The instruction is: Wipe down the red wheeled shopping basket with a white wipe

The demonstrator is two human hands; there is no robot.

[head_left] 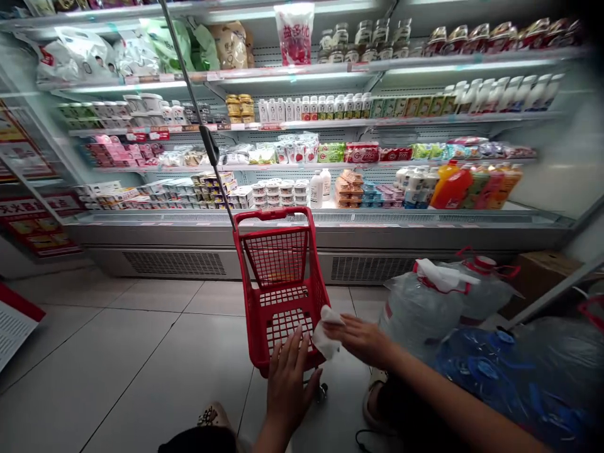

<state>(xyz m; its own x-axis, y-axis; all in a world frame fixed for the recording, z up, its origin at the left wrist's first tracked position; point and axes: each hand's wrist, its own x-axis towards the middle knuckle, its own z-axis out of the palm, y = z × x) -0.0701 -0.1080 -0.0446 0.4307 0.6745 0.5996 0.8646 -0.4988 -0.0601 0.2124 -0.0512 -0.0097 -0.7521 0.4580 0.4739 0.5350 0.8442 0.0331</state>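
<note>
Right hand (356,335): fingers clamped on limp white cloth (325,345), near right corner of red plastic lattice cart (256,330).
Left hand (290,372): fingers slightly apart, near edge; contact unclear.
Cart: pressing could roll it; lattice may snag cloth.

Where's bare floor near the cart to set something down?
Widest: the floor left of the red cart, before the display case. A narrow strip lies between the cart and the large bottles. Crowded: among those bottles, and at the cart's near end, where the left hand is and the right hand holds a white cloth.
</note>
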